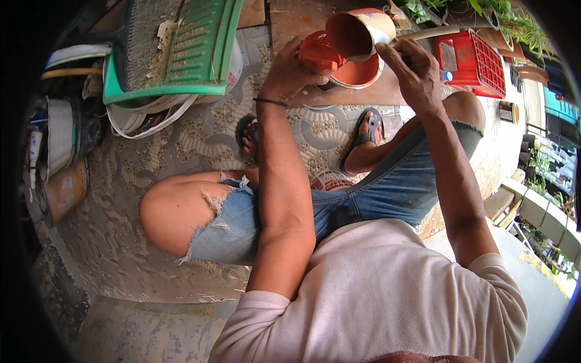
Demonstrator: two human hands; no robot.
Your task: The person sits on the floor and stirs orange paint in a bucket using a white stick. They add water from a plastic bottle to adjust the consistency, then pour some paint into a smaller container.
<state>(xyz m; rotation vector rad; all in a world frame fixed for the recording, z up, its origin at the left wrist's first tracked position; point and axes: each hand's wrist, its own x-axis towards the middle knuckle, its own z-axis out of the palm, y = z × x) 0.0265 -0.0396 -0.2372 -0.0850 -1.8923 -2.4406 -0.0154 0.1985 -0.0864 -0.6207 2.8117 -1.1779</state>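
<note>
Orange lid gripped in left hand; right hand curled around tilted paint can, above bucket.

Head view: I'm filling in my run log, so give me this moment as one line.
left hand: holds small orange pot | right hand: tilts paint-coated can | below: orange-filled bowl | floor: patterned tiles

left hand fingers (behind orange cup)
</note>
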